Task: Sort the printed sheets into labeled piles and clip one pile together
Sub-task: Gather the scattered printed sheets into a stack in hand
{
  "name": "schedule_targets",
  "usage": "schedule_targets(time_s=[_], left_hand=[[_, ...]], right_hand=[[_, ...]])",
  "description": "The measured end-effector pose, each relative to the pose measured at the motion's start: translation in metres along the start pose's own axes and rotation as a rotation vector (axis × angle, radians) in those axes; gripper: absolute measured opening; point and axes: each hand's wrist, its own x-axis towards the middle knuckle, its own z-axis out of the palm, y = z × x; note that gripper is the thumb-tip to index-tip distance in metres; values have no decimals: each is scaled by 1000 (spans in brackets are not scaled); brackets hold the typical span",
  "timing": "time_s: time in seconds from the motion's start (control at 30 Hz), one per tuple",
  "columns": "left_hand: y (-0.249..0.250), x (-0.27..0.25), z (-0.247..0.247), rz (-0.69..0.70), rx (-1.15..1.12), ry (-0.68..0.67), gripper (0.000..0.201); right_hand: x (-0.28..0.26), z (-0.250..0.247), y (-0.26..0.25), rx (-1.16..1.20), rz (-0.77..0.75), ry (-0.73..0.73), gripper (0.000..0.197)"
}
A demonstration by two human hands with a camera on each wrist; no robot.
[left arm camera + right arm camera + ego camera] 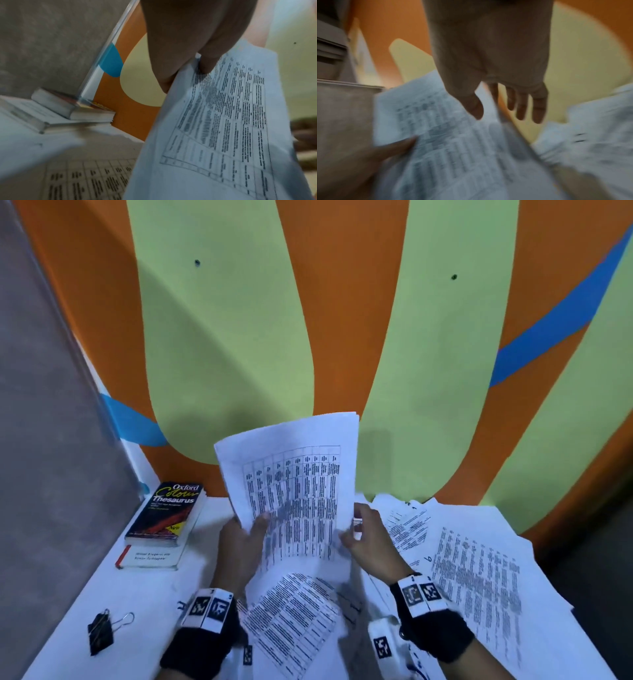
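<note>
We are holding a stack of printed sheets [294,491] upright above the table's [144,587] middle: our left hand [239,542] is pinching its left edge, our right hand [368,539] its right edge. A binder clip [101,633] is lying near the front left corner.

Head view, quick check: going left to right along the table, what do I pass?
Binder clip → stacked books → left hand → held sheets → right hand → loose printed sheets.
</note>
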Motion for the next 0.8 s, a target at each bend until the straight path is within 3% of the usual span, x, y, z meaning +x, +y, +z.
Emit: schedule_targets(time_s=[0.07, 0.17, 0.3, 0.37, 0.43, 0.5, 0.57, 0.63, 0.73, 0.8], left_hand=[[-1, 0, -4, 20, 29, 28, 16], [2, 0, -16, 81, 14, 106, 21], [6, -6, -20, 116, 13, 134, 27], [7, -9, -17, 126, -2, 131, 24], [9, -14, -11, 130, 19, 106, 13], [10, -17, -4, 125, 37, 82, 6], [11, -19, 1, 122, 23, 60, 14], [13, -21, 7, 123, 40, 40, 23], [15, -24, 15, 114, 66, 33, 30], [16, -27, 22, 115, 71, 21, 32]], right_hand=[[-6, -27, 33, -87, 209, 32, 45], [-27, -86, 90, -241, 549, 274, 52], [-58, -140, 156, -370, 984, 349, 104], [-69, -148, 153, -398, 1121, 341, 111], [-72, -150, 161, -354, 1159, 315, 115], [-72, -148, 185, -316, 1120, 266, 135], [-68, -145, 222, -294, 1125, 311, 150], [-70, -146, 226, -299, 1164, 407, 159], [-73, -149, 204, -268, 1120, 400, 121], [-69, -155, 215, -260, 1153, 364, 119]])
